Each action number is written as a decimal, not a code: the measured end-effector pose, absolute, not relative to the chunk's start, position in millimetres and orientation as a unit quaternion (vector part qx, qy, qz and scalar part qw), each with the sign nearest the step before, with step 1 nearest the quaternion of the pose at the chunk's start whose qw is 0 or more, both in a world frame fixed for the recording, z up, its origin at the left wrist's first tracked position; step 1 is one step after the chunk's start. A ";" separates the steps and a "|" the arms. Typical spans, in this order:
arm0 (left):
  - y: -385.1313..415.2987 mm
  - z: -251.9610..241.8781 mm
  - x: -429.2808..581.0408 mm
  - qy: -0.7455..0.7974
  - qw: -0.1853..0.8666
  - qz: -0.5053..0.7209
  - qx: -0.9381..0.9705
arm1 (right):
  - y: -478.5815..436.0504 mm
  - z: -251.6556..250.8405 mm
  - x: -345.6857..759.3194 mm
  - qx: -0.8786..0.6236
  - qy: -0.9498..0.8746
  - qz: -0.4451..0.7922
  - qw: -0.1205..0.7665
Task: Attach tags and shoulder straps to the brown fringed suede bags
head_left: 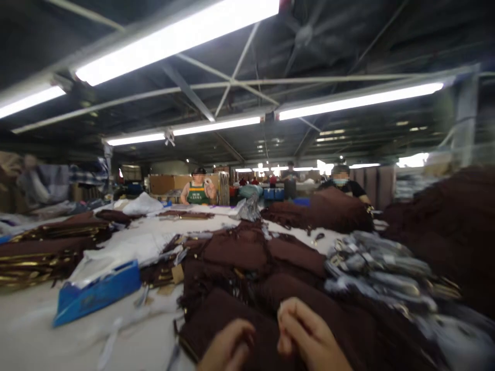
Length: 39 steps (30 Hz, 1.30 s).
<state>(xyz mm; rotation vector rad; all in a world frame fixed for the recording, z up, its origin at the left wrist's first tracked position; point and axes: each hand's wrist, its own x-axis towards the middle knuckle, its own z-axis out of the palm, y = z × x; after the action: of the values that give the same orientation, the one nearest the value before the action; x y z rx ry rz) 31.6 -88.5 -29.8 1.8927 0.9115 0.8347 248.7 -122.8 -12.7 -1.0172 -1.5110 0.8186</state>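
Over a heap of dark brown garments (228, 309) at the bottom of the view are both my hands, somewhat blurred. My left hand (228, 345) has loosely bent fingers, with a gap between thumb and forefinger and nothing visible in it. Just to its right, my right hand (305, 332) is closed, its fingertips pressed together. I cannot make out anything in that pinch. The hands are apart from each other. Folded brown cloth lies behind and beneath them, with small tags and cords among the folds.
A blue holder (98, 293) stands on the white table (31, 319) at left, near stacked brown pieces (46, 252) with gold edges. Grey plastic-wrapped bundles (379, 268) lie at right beside a tall brown pile (444, 232). Across the table are a person in a green apron (197, 193) and a masked person (353, 188).
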 end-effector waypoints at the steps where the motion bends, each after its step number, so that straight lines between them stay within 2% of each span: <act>1: -86.9 -31.6 27.0 0.377 0.436 0.334 0.746 | -122.2 -14.2 256.5 -0.430 -0.611 0.371 0.551; 4: -81.1 -34.5 13.9 0.412 0.384 0.335 0.755 | -120.3 -15.3 278.8 -0.404 -0.548 0.435 0.589; 8: -90.3 -30.8 7.6 0.409 0.366 0.255 0.796 | -124.2 -4.2 294.3 -0.429 -0.559 0.433 0.562; 11: -108.9 -33.9 15.0 0.369 0.310 0.202 0.853 | -129.8 2.6 294.5 -0.444 -0.619 0.413 0.500; 16: -129.0 -50.2 45.6 0.261 0.178 0.172 0.933 | -133.4 -2.1 290.4 -0.461 -0.717 0.405 0.330; 19: -127.8 -59.5 64.2 0.224 0.088 0.145 0.960 | -132.8 -7.6 291.2 -0.484 -0.732 0.381 0.290; 21: -122.4 -65.5 71.5 0.227 0.065 0.136 0.962 | -132.0 -10.3 293.2 -0.488 -0.732 0.386 0.277; 25: -105.9 -68.9 72.4 0.288 0.120 0.170 0.935 | -131.9 -11.0 296.9 -0.485 -0.730 0.415 0.244; 30: -87.5 -48.9 69.4 0.315 0.291 0.217 0.877 | -136.8 -1.8 295.6 -0.434 -0.712 0.471 0.288; 34: -81.7 -37.3 70.3 0.288 0.366 0.204 0.861 | -140.7 0.1 280.7 -0.363 -0.689 0.554 0.295; 36: -80.0 -37.5 66.7 0.264 0.361 0.185 0.875 | -142.5 -4.7 267.5 -0.360 -0.726 0.528 0.256; 39: -75.0 -41.7 49.5 0.238 0.269 0.141 0.923 | -145.7 -14.7 250.6 -0.414 -0.813 0.367 0.181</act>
<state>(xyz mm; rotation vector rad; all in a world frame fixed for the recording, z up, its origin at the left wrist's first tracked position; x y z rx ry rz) 49.5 -75.0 -41.7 2.4870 0.6413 0.3801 250.6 -145.7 -14.7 -1.1679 -2.2973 1.0360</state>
